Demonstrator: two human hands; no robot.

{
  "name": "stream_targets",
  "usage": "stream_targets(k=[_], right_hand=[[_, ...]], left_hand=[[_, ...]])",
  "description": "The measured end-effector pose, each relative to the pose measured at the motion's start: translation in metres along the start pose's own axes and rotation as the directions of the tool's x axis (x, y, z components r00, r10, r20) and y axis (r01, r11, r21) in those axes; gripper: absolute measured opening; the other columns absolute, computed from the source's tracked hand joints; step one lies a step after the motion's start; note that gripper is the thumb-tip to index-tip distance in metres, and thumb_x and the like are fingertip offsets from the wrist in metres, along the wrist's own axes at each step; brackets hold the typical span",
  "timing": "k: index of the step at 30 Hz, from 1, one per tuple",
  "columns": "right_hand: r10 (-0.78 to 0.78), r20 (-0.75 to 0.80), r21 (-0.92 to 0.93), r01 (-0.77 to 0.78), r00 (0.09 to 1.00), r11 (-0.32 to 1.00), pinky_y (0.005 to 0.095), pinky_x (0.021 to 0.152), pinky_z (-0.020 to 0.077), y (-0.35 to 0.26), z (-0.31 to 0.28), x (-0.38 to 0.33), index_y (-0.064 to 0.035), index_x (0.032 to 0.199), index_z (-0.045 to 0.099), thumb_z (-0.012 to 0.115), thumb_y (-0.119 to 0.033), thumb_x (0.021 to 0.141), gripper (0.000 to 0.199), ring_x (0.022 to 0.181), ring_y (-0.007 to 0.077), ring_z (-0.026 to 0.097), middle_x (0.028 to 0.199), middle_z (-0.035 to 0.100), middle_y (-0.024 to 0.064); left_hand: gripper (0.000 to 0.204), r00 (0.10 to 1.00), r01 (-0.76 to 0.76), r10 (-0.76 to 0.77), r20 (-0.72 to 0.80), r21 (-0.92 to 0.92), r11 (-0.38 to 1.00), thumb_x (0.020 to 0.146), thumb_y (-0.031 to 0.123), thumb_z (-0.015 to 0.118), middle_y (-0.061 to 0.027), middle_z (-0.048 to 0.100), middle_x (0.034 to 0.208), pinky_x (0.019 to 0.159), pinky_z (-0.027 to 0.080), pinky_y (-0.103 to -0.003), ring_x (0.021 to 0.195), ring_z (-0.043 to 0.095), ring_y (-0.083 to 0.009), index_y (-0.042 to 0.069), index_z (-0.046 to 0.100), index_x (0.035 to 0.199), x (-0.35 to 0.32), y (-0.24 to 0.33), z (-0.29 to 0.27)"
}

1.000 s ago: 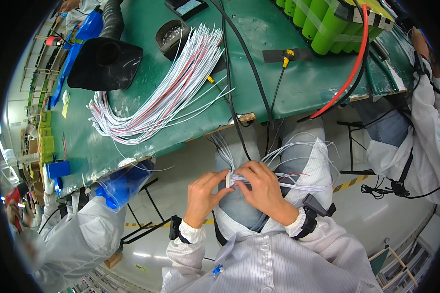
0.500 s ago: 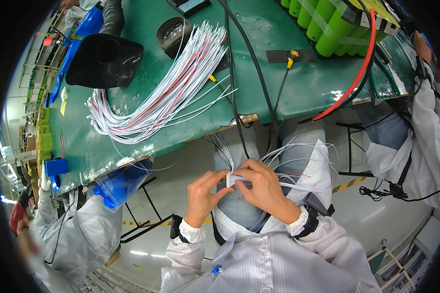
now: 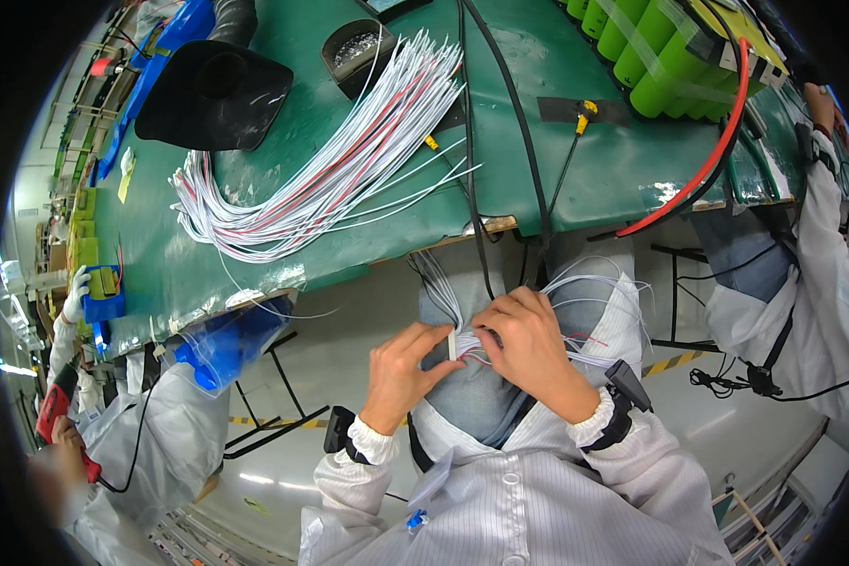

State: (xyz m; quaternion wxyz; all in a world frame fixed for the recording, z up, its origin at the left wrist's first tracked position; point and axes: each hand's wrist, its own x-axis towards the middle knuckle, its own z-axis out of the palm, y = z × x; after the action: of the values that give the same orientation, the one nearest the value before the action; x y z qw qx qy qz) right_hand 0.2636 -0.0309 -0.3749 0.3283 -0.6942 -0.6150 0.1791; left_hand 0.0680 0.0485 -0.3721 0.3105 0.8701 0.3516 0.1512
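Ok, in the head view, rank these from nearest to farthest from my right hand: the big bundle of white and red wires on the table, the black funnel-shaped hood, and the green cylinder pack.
1. Bundle of white and red wires, on the green table up and left of the right hand.
2. Green cylinder pack, at the table's far right.
3. Black funnel-shaped hood, far left, past the bundle.

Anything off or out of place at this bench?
Mostly fine. The wire bundle on the green mat fans out loose, with stray strands past the table edge. Both hands pinch thin wires over the lap.
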Motion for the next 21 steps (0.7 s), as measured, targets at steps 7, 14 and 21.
stream_targets(k=[7, 14, 21], right_hand=[[0.063, 0.073, 0.214, -0.077, 0.995, 0.974, 0.0404, 0.072, 0.0531, -0.001, 0.012, -0.004, -0.0022, 0.09, 0.074, 0.074, -0.004, 0.08, 0.01, 0.079, 0.0317, 0.066, 0.087, 0.068, 0.01], [0.007, 0.185, 0.282, -0.06, 0.983, 0.957, 0.0387, 0.07, 0.0548, 0.003, -0.002, 0.006, -0.0021, 0.094, 0.075, 0.076, -0.006, 0.079, 0.016, 0.079, 0.0324, 0.069, 0.089, 0.07, 0.0104], [-0.048, 0.273, 0.24, -0.02, 0.961, 0.97, 0.039, 0.069, 0.0562, 0.005, -0.004, 0.013, -0.0028, 0.095, 0.076, 0.075, -0.007, 0.08, 0.015, 0.077, 0.0324, 0.07, 0.09, 0.073, 0.0102]], left_hand=[[0.051, 0.995, 0.099, -0.099, 0.002, -0.043, 0.994, 0.06, 0.015, 0.094, -0.0049, 0.07, 0.09, 0.066, 0.055, -0.032, 0.074, 0.068, -0.0201, 0.006, 0.075, 0.107, -0.003, 0.004, 0.001], [0.051, 0.995, 0.089, -0.093, -0.042, -0.1, 0.991, 0.062, 0.015, 0.093, -0.0052, 0.069, 0.087, 0.067, 0.055, -0.033, 0.075, 0.069, -0.0203, 0.008, 0.075, 0.109, -0.009, 0.0, 0.003], [0.053, 0.991, 0.103, -0.113, -0.071, -0.124, 0.987, 0.06, 0.015, 0.095, -0.0073, 0.071, 0.086, 0.069, 0.056, -0.033, 0.076, 0.069, -0.0203, 0.005, 0.076, 0.109, -0.011, 0.003, 0.004]])
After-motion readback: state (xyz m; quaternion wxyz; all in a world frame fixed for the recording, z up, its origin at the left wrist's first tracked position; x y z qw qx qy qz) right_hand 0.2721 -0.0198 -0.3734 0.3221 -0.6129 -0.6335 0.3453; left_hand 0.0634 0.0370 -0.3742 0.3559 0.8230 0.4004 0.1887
